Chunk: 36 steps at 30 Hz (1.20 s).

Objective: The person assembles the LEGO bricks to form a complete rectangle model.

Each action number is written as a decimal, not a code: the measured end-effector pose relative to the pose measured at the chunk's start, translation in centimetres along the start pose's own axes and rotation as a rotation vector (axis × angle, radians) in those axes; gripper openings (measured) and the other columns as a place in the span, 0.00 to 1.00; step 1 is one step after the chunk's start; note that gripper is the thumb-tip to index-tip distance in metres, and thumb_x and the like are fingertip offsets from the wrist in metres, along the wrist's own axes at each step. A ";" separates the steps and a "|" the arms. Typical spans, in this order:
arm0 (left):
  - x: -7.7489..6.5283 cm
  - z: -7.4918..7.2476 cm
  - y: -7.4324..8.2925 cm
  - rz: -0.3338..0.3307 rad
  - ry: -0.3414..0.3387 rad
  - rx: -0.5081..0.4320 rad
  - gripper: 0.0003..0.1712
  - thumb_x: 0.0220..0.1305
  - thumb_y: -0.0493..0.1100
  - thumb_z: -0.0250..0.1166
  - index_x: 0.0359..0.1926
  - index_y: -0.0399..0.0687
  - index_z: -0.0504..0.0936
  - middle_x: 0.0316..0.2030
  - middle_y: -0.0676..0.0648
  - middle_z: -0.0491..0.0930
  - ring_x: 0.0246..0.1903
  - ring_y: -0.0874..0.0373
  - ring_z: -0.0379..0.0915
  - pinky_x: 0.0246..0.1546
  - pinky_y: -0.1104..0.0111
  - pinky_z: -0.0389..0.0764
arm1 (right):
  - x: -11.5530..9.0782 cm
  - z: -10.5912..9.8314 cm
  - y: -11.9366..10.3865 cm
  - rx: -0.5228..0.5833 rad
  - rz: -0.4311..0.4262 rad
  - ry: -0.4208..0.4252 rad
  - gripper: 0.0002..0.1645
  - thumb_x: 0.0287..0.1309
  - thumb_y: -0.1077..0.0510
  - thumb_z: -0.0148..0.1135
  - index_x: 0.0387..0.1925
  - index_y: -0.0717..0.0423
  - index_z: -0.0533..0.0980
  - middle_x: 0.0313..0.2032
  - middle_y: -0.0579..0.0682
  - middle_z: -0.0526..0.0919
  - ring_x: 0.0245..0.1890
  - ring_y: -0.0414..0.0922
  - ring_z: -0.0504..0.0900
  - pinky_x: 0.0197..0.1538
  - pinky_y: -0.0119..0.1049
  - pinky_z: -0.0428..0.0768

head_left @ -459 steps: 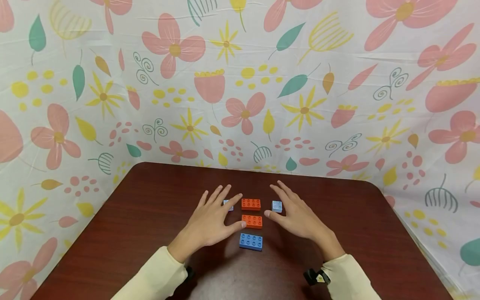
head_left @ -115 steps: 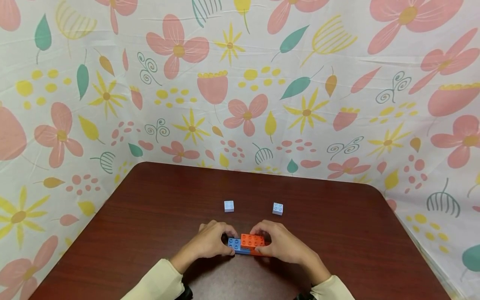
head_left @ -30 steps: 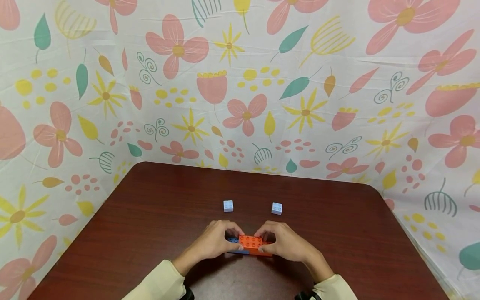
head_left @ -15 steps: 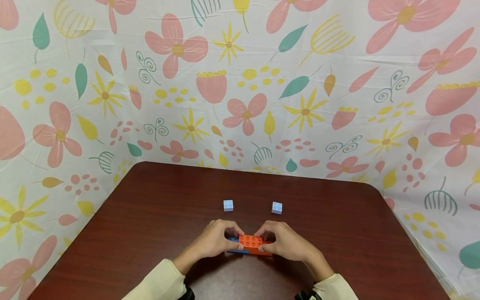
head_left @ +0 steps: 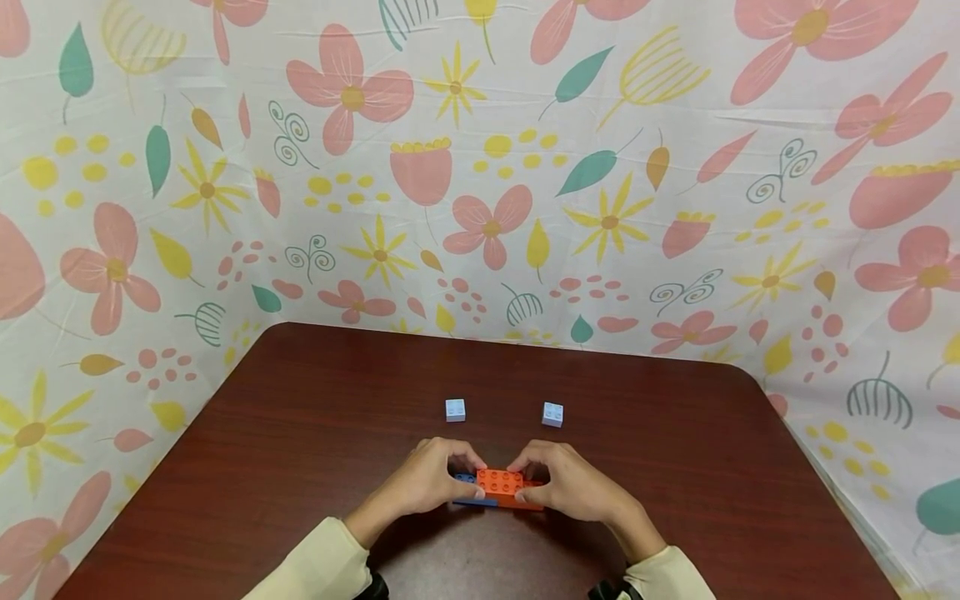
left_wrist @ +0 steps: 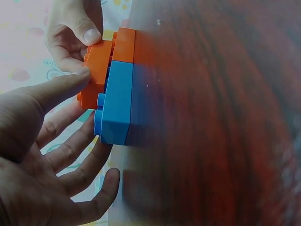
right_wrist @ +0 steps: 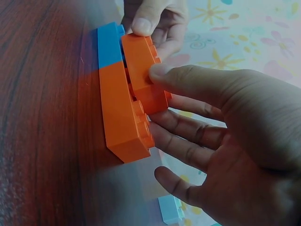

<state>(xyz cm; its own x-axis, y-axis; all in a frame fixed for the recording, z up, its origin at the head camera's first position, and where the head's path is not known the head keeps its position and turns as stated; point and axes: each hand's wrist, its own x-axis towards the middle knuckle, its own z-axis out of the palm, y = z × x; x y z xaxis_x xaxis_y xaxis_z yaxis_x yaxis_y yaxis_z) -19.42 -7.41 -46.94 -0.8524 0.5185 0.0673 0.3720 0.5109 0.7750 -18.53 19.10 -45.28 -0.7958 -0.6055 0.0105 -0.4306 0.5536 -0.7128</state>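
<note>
Gripping the upper orange brick [head_left: 500, 481] from both ends, the left hand [head_left: 427, 483] and the right hand [head_left: 576, 487] held it level above a two-brick row at the near part of the worktop [head_left: 667, 433]. Each thumb pressed the near face; the index fingers reached round to the far side. The outer fingers of both hands spread loosely; I could not tell whether they touched the row.

The lower row consisted of a blue brick [left_wrist: 116, 101] on the left and a lower orange brick [right_wrist: 121, 110] on the right, set end to end and flush along the near face. The upper brick spanned their joint, and studs showed in the narrow gap beneath it.

Two pale square bricks stood farther back, studs up and well apart: the left pale brick [head_left: 455, 410] and the right pale brick [head_left: 552, 414].

Markings: any lettering on the stud tops was too small for me to read. The cloth [head_left: 487, 108] behind the worktop carried printed flowers, leaves and dots in pink, yellow and green. Cream sleeves [head_left: 318, 558] covered both forearms, with black bands [head_left: 372, 588] at the wrists.
</note>
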 end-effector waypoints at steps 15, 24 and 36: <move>0.0 0.0 0.0 0.001 0.004 0.024 0.12 0.53 0.47 0.81 0.40 0.59 0.90 0.35 0.60 0.89 0.37 0.66 0.83 0.41 0.72 0.78 | 0.2 0.1 0.0 -0.041 -0.041 0.005 0.12 0.60 0.55 0.74 0.46 0.47 0.84 0.41 0.42 0.85 0.38 0.36 0.82 0.41 0.31 0.81; -0.1 0.0 0.0 0.016 -0.006 0.025 0.13 0.54 0.48 0.81 0.41 0.58 0.90 0.36 0.59 0.89 0.38 0.63 0.83 0.41 0.70 0.78 | 0.1 0.2 0.0 -0.012 -0.032 0.005 0.12 0.60 0.55 0.75 0.45 0.47 0.84 0.41 0.42 0.84 0.39 0.38 0.82 0.43 0.33 0.82; 0.1 0.0 -0.2 0.019 -0.031 0.032 0.14 0.55 0.49 0.80 0.43 0.60 0.89 0.36 0.60 0.88 0.38 0.66 0.82 0.43 0.71 0.77 | 0.0 -0.1 0.1 -0.037 0.007 -0.023 0.14 0.60 0.54 0.75 0.47 0.45 0.83 0.40 0.40 0.83 0.38 0.37 0.81 0.42 0.32 0.80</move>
<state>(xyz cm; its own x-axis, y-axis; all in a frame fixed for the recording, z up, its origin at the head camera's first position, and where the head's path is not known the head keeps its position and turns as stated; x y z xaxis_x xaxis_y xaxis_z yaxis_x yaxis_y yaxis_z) -19.62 -7.46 -47.12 -0.8334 0.5492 0.0618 0.3999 0.5221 0.7533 -18.59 19.17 -45.31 -0.7888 -0.6145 -0.0106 -0.4413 0.5783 -0.6862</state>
